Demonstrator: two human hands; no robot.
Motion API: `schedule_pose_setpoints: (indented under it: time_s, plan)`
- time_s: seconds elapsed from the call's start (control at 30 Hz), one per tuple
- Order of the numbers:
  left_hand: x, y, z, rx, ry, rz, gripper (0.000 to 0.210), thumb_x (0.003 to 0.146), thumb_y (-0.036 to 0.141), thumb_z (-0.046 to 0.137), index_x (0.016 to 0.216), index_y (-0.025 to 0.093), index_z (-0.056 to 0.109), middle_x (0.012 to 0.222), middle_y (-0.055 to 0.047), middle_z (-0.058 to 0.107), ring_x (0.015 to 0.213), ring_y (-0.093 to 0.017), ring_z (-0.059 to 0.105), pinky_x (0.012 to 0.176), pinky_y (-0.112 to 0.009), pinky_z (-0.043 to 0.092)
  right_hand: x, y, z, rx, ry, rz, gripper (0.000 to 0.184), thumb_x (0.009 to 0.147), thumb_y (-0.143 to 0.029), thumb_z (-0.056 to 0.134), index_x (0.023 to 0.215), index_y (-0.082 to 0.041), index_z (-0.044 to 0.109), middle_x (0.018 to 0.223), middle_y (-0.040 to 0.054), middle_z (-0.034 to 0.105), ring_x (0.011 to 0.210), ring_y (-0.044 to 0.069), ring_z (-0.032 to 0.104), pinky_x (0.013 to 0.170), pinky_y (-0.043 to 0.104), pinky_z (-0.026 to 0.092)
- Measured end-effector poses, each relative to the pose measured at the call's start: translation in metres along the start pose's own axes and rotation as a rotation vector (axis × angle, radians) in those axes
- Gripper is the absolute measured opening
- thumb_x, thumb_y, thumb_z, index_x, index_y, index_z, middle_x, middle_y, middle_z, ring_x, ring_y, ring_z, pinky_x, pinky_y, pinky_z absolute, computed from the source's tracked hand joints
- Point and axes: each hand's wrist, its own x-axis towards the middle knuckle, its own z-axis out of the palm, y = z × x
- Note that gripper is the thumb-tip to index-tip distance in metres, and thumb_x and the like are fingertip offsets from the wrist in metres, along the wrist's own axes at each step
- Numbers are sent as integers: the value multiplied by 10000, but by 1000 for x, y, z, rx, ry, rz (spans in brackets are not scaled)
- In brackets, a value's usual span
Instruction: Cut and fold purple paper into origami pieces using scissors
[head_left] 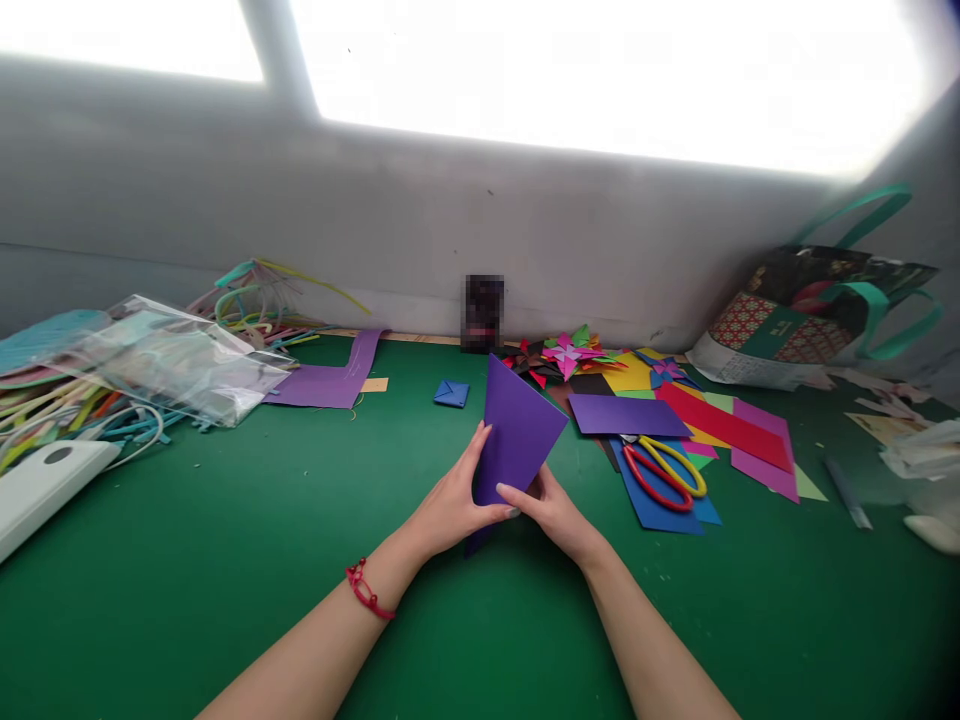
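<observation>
I hold a folded purple sheet (pixel 521 430) upright before me, over the green tabletop (pixel 300 610). My left hand (pixel 448 508) grips its left edge, fingertips along it, thumb low across the front. My right hand (pixel 561 512) pinches the lower right part, thumb on the near face, fingers partly hidden. I can't tell whether the sheet's lowest corner touches the tabletop.

Beyond the sheet, slightly to its left, lies a small blue folded square (pixel 451 394). Right of the sheet are scissors (pixel 666 473) with red and yellow handles and a flat purple rectangle (pixel 628 415). Paper flowers (pixel 566 354) lie beyond it to the right; well left of it lies clear plastic wrapping (pixel 176 365).
</observation>
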Motion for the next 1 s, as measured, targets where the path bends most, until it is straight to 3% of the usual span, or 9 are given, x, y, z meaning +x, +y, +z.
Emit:
schedule_pose_setpoints:
  time_s: [0.17,0.37,1.0]
  plan:
    - [0,0,0,11,-8,9,968,644,312,681,1389,297,63,1466,-38,81,1298,-277,221,1030,-398,291,-1,-3,0,-11,-48,-5,572,687,-243,667,1216,-281,455,1165,23,567,1060,209,526,932,368,394]
    - [0,-1,0,-62,-7,-39,917,683,331,649,1391,286,68,1458,-50,135,1299,-268,222,1032,-403,285,2,2,-1,18,8,-37,568,657,-247,698,1176,-282,470,1147,29,577,1033,204,545,891,346,417]
    - [3,-7,-1,-243,-40,-40,894,680,295,663,1387,289,116,1447,-35,188,1297,-260,228,1040,-387,278,6,7,-6,25,-38,-71,587,688,-250,684,1213,-281,422,1182,48,548,1071,227,520,907,381,406]
